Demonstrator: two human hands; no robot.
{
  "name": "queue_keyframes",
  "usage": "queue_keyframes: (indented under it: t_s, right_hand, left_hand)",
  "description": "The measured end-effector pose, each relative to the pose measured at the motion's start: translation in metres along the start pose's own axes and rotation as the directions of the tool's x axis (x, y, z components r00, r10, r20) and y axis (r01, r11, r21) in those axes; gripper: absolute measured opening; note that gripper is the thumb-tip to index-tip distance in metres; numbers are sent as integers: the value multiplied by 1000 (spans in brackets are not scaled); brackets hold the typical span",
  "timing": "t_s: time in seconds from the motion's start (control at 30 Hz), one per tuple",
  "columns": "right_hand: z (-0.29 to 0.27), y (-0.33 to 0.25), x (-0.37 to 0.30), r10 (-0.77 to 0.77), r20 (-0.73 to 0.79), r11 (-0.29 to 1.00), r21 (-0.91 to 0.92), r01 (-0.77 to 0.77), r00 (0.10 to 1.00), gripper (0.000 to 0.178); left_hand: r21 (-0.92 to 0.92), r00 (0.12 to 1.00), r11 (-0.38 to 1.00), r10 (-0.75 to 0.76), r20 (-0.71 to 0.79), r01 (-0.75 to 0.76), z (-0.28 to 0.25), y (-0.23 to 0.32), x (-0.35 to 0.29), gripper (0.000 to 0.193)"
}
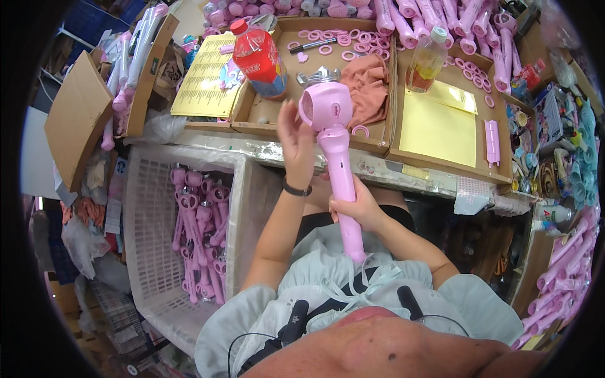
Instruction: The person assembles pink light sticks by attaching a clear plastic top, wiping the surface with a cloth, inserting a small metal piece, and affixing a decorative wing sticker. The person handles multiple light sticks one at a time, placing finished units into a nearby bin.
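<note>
A worker at a crowded worktop (353, 165) holds a pink plastic toy wand (337, 160) upright over the lap, its smooth, tapering handle running up to a rounded, hollow head topped by a small silvery crown piece (318, 77). The right hand (356, 206) grips the handle at mid-length, fingers wrapped and clamped around it. The left hand (295, 135), a dark band on its wrist, is raised beside the wand's head with fingers spread apart and the fingertips touching its rim; the head's front opening is turned partly away and its inside is hard to make out.

Behind the wand, shallow cardboard trays (265, 116) hold loose pink plastic rings (343, 41), a crumpled rust-coloured cloth (368, 88) and flat yellow sheets (438, 129). A red-capped bottle with a red label (259, 57) stands in the left tray, and a clear bottle of amber liquid (427, 60) stands further right. More pink wand handles (435, 16) are heaped along the far edge, cut off by the top of the frame.

At the worker's left, a white perforated plastic crate (151, 208) holds a tangle of finished pink wands (201, 233), partly hidden by the crate's wall. The clutter of small items at far right is too bent and small to tell apart.
</note>
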State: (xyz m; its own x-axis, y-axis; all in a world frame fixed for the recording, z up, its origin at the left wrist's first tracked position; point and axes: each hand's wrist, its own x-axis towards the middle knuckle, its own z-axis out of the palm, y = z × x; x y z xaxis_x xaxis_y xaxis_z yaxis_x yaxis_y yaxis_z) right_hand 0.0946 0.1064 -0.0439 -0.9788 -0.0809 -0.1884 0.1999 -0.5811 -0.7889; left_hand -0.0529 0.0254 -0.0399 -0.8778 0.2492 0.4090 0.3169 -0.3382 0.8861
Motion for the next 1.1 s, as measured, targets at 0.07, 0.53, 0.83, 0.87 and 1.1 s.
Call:
queue_keyframes:
  t_s: [0.07,0.53,0.83,0.87,1.1]
  right_hand:
    - [-2,-2,0,-77,105,996,57,71,991,65]
    - [-72,-103,-15,-748,29,-29,-1000,12,663,11]
    - [-70,-148,4,-392,94,-288,-957,-25,915,17]
    - [-56,-149,18,-392,222,-288,-951,110,893,16]
    - [61,-108,172,-171,755,-384,-643,663,633,16]
  left_hand:
    - [-101,993,995,7,-120,-20,-1,6,-11,56]
    - [-594,925,712,-329,189,375,-31,30,0,72]
    - [-414,962,875,-274,2,251,-101,63,-25,84]
    - [-437,961,859,-268,61,267,-114,72,-33,88]
    - [-391,935,919,-99,-341,-46,-149,95,-64,83]
